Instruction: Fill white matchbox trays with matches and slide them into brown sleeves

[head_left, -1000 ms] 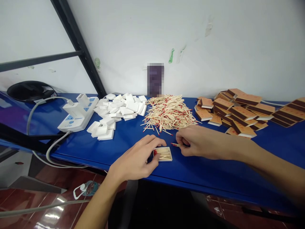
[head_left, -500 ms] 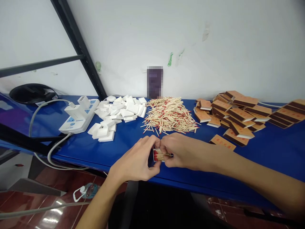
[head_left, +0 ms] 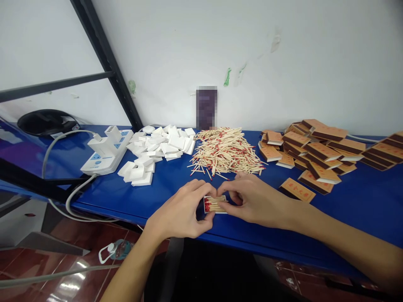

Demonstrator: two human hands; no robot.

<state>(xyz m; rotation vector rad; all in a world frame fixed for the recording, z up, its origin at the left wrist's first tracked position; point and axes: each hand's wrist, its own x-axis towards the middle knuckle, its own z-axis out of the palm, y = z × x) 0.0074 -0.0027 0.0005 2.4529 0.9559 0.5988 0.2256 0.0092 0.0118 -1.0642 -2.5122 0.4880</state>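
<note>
A small white matchbox tray (head_left: 220,212) lies at the table's front, its red-headed matches (head_left: 213,204) lined up with heads to the left. My left hand (head_left: 182,209) grips the tray's left end between thumb and forefinger. Over the right half of the tray is my right hand (head_left: 252,199), its thumb and forefinger apart; the thumb touches the match ends, and the forefinger is by the far rim. Just behind, loose matches (head_left: 225,153) form a heap. To its left are piled white trays (head_left: 171,142), and to its right orange-brown matchbox sleeves (head_left: 323,151).
On the blue table (head_left: 176,176), a power strip (head_left: 107,161) with plugs and cables stands left, near a black rack post (head_left: 110,63). A dark pixelated object (head_left: 206,108) leans on the wall. Below, a bottle (head_left: 118,250) is on the floor.
My right hand's fingers have opened from a pinch over the matches and shifted slightly right, uncovering more of the tray. My left hand keeps its hold. The view has shifted slightly.
</note>
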